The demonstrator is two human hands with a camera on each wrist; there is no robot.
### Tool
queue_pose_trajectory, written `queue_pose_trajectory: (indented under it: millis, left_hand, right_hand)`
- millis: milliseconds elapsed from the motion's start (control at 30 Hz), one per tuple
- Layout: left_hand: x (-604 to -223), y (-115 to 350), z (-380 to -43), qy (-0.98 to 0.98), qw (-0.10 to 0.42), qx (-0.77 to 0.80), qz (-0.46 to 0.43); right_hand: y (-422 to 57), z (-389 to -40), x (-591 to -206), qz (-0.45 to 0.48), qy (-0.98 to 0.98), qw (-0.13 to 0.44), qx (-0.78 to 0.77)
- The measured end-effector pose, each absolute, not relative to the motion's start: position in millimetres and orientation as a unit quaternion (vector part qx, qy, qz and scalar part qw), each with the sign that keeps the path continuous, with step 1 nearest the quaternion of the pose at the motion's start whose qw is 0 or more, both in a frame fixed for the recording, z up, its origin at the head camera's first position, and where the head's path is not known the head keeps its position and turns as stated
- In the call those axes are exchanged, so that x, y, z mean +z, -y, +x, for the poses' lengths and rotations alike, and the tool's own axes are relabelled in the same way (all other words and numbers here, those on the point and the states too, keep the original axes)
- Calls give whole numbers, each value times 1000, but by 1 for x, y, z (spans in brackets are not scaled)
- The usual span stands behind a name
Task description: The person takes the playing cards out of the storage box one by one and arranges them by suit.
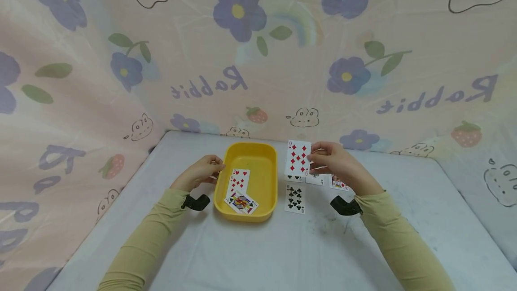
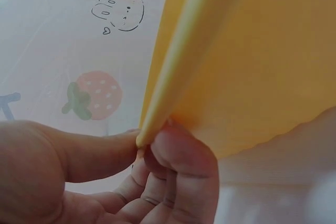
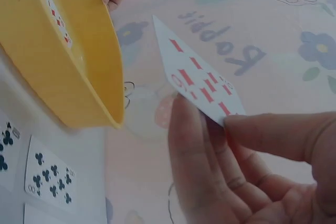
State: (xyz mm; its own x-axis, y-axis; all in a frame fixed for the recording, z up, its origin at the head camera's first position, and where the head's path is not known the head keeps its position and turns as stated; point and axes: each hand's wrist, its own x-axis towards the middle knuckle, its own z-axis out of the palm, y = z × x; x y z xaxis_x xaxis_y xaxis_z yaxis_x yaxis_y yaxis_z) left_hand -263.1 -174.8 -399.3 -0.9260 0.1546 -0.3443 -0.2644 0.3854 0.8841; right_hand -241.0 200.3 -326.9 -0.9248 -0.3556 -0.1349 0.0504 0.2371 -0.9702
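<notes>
My left hand (image 1: 200, 172) pinches the left rim of a yellow plastic tray (image 1: 275, 183), thumb on one side of the edge and finger on the other in the left wrist view. Inside the tray lie red-suit playing cards (image 1: 238, 181), partly covered by a face card (image 1: 241, 202). Between thumb and fingers, my right hand (image 1: 333, 160) holds a nine of diamonds (image 1: 298, 158) by its edge, raised above the table right of the tray. The right wrist view shows this nine of diamonds (image 3: 202, 77) tilted, face visible.
On the white table (image 1: 242, 255), a ten of clubs (image 1: 295, 199) lies right of the tray. Behind it are an eight of clubs (image 3: 51, 176), mostly hidden in the head view, an ace (image 1: 316, 179) and a face card (image 1: 338, 183) partly behind the right hand. A patterned curtain (image 1: 258, 66) surrounds the table.
</notes>
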Motion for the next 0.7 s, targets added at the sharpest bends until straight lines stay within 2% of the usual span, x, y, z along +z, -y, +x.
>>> queue_pose_trajectory:
  millis: [700]
  left_hand:
    - [-399,174,-263,-811,189,552,-40]
  right_hand:
    - [-267,-224,-332,-87,-788,142,-593]
